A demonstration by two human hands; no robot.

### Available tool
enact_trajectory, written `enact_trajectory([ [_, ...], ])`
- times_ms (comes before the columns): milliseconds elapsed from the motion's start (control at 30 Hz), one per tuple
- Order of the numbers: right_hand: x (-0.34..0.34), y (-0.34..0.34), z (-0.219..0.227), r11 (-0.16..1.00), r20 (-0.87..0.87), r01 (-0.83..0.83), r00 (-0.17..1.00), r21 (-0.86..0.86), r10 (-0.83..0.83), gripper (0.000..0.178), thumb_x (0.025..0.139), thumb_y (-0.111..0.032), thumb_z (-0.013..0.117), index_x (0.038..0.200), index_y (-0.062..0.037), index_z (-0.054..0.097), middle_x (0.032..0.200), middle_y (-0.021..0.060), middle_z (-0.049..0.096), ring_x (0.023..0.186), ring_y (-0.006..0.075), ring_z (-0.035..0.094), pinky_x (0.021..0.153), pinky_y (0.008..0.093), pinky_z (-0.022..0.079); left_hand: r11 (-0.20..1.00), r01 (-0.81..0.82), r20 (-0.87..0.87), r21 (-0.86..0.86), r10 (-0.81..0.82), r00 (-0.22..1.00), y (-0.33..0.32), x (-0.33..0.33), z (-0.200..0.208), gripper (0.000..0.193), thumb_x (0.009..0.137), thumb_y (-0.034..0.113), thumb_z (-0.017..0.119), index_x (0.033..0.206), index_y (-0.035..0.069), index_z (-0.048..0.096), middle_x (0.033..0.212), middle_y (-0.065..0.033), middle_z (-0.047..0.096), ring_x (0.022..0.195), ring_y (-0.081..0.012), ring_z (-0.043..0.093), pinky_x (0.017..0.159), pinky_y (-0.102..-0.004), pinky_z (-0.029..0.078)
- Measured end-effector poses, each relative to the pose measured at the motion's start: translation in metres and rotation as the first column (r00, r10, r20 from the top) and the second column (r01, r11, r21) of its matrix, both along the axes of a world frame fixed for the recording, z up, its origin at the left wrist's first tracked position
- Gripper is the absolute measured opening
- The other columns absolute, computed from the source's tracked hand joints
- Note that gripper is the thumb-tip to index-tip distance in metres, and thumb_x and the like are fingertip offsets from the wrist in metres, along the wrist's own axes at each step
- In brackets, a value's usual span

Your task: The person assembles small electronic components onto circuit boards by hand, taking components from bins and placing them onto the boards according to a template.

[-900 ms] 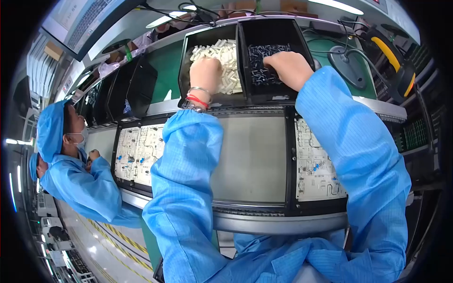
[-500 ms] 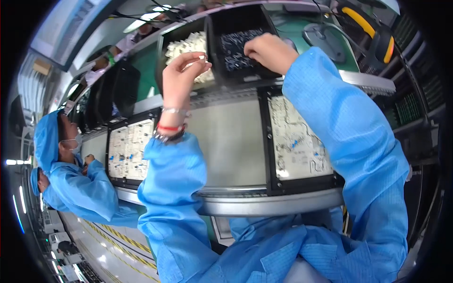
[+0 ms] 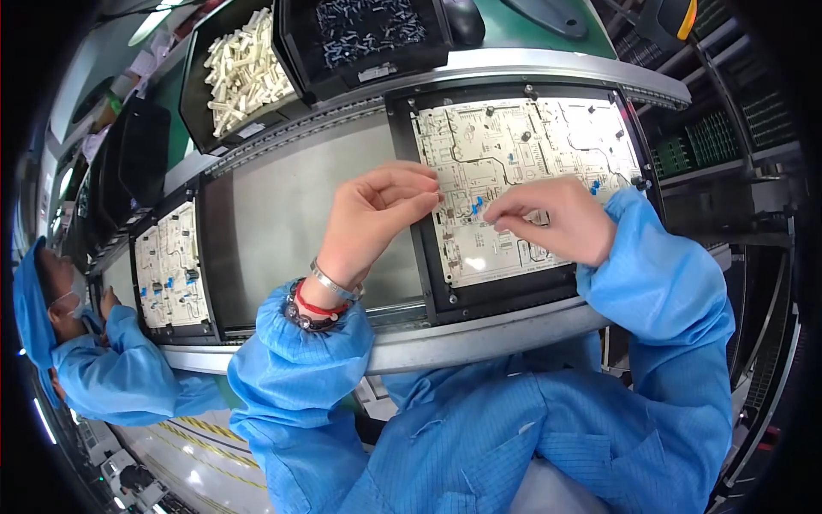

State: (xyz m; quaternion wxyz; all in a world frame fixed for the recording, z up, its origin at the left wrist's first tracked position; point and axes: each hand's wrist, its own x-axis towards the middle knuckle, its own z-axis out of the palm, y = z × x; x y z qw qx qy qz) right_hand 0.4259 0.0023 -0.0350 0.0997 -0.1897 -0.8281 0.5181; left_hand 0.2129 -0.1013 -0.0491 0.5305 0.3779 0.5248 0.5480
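Observation:
My left hand [image 3: 374,214] is closed in a pinch at the left edge of a white circuit board [image 3: 488,163]; what its fingertips hold, if anything, is hidden. Over the board's lower middle, my right hand [image 3: 561,218] also pinches, thumb and forefinger close together, and I cannot make out anything between them. Small blue components [image 3: 477,206] stand on the board between both hands. A black frame [image 3: 425,274] surrounds the board. Bracelets circle my left wrist.
Behind the metal rail stand a black bin [image 3: 195,107] of white parts [image 3: 248,73] and another black bin [image 3: 330,84] of small dark parts [image 3: 368,34]. A second framed board [image 3: 171,257] lies at left, near a co-worker in blue [image 3: 120,364]. Racks [image 3: 719,137] stand at right.
Both hands have come down from the bins to the circuit board. The small white part seen in my left fingers is no longer visible. My view has shifted to the right.

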Motion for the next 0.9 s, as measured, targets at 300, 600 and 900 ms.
enact_trajectory([
  [300, 0.008, -0.010, -0.007, 0.796, -0.105, 0.011, 0.992, 0.605, 0.066, 0.014, 0.069, -0.006, 0.070, 0.081, -0.0076, 0.063, 0.084, 0.0032, 0.061, 0.084, 0.0233, 0.054, 0.076, 0.0324, 0.044, 1.000, 0.006, -0.012, 0.021, -0.006, 1.000, 0.000, 0.003, -0.002, 0.012, 0.077, -0.005, 0.064, 0.089, -0.006, 0.063, 0.105, -0.0091, 0.057, 0.091, -0.0138, 0.060, 0.081, -0.0233, 0.050],
  [600, 0.014, -0.007, -0.013, 0.838, -0.074, 0.065, 0.997, 0.543, -0.029, 0.014, 0.065, -0.010, 0.073, 0.076, -0.0093, 0.063, 0.085, 0.0020, 0.057, 0.087, 0.0220, 0.047, 0.081, 0.0338, 0.034, 0.998, -0.004, -0.026, 0.056, 0.005, 1.000, 0.000, 0.000, -0.003, 0.013, 0.077, -0.006, 0.063, 0.090, -0.006, 0.063, 0.106, -0.0094, 0.056, 0.092, -0.0149, 0.060, 0.081, -0.0236, 0.050],
  [900, 0.009, -0.014, -0.019, 0.866, -0.085, 0.138, 0.990, 0.481, -0.110, 0.013, 0.065, -0.010, 0.073, 0.074, -0.0090, 0.063, 0.083, 0.0004, 0.059, 0.087, 0.0192, 0.048, 0.085, 0.0332, 0.030, 0.998, 0.000, -0.031, 0.070, 0.002, 1.000, 0.001, 0.001, -0.004, 0.014, 0.077, -0.006, 0.063, 0.091, -0.006, 0.062, 0.107, -0.0096, 0.055, 0.093, -0.0160, 0.060, 0.082, -0.0239, 0.051],
])
